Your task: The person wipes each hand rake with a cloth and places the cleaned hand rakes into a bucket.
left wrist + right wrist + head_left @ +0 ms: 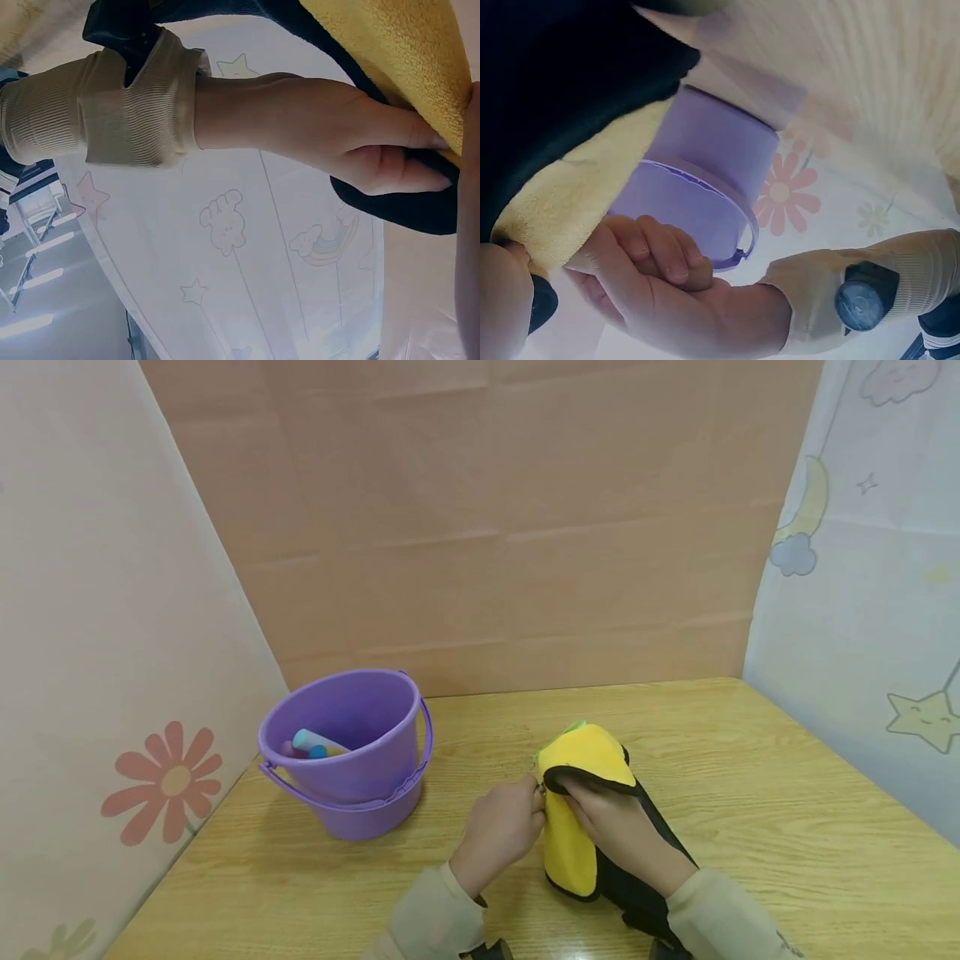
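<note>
A yellow plush pouch (572, 852) with black edging, a black side and a bit of green at its top stands right of the table's middle. My left hand (504, 825), its fingers curled, pinches the pouch's left edge, and the right wrist view also shows this left hand (660, 277) at the yellow fabric. My right hand (618, 827) holds the black-edged flap, with fingertips hidden beneath it. The left wrist view has the right hand's thumb and fingers (397, 176) pinching the dark edge beside the fuzzy yellow cloth.
To the left stands a purple bucket (367, 789) with its handle lowered. Inside it lie a light blue cylinder (309, 741) and other small coloured pieces. A brown panel (480, 527) closes off the back, and patterned sheets hang at both sides of the wooden table (757, 793).
</note>
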Action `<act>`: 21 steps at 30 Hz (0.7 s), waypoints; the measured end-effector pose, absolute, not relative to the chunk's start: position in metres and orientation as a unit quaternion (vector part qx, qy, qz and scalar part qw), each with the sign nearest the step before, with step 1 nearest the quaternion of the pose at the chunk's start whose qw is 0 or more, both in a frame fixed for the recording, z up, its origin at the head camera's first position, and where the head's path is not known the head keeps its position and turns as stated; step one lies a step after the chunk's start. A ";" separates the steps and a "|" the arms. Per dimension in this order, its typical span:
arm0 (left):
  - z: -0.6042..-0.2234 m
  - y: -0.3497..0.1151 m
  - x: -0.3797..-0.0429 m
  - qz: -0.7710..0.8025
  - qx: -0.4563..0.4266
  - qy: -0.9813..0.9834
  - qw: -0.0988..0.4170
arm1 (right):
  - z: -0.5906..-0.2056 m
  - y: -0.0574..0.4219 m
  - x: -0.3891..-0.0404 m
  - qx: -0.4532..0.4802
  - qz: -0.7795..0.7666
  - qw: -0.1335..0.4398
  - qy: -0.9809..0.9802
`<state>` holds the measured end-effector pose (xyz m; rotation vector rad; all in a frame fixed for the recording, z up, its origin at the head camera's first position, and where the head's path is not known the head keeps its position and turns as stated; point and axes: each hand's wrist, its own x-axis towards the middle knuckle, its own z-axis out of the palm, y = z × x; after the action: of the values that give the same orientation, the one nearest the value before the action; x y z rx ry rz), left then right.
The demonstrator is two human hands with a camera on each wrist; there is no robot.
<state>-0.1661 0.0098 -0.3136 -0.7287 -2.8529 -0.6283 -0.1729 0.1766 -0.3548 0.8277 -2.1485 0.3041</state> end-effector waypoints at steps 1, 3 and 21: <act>-0.313 0.010 -0.166 -0.210 -0.239 -0.946 0.063 | -0.354 0.176 -0.174 0.325 0.115 0.403 -0.848; -0.313 0.011 -0.165 -0.211 -0.239 -0.946 0.062 | -0.352 0.175 -0.175 0.319 0.110 0.412 -0.847; -0.316 0.012 -0.154 -0.225 -0.265 -0.936 0.056 | -0.350 0.184 -0.189 0.245 0.130 0.436 -0.856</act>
<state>-0.1544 0.0119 -0.3161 -0.8043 -2.8408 -0.6816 -0.1888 0.1836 -0.3498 0.6092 -2.1304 0.3246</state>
